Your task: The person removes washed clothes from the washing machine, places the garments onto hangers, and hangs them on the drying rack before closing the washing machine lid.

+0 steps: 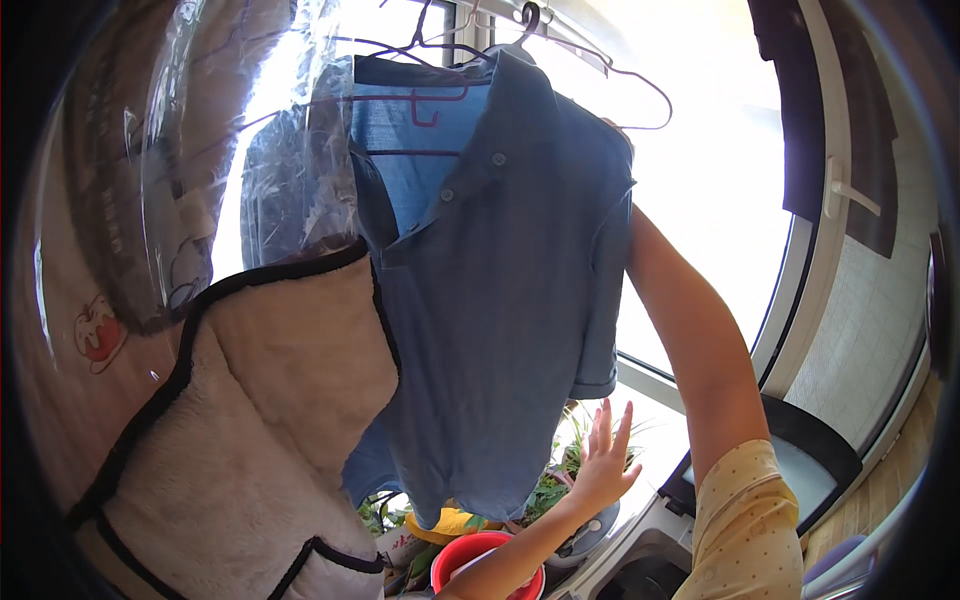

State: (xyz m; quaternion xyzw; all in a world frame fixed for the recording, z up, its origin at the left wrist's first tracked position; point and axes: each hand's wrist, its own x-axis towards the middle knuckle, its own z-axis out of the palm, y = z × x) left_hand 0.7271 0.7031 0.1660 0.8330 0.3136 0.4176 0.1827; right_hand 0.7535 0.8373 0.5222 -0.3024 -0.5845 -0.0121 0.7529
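A blue short-sleeved button-up shirt point(495, 300) hangs before me on a hanger with a dark hook point(531, 19), its collar unbuttoned. My right arm reaches up along the shirt's side. Only a sliver of my right hand point(628, 142) shows at the shirt's shoulder; its fingers are mostly hidden behind the cloth. Below the cuffed sleeve, my left hand point(606, 466) is raised with fingers spread, nothing in it. Behind that hand are the leaves of potted plants point(551, 491).
At left hang a cream fleece piece with black edging point(262, 405) and a clear plastic cover point(300, 172). Wire hangers point(645, 79) hang overhead. Below are a red bucket point(450, 559) and a yellow container point(444, 525). A window handle point(855, 196) is at right, above an opened lid point(814, 450).
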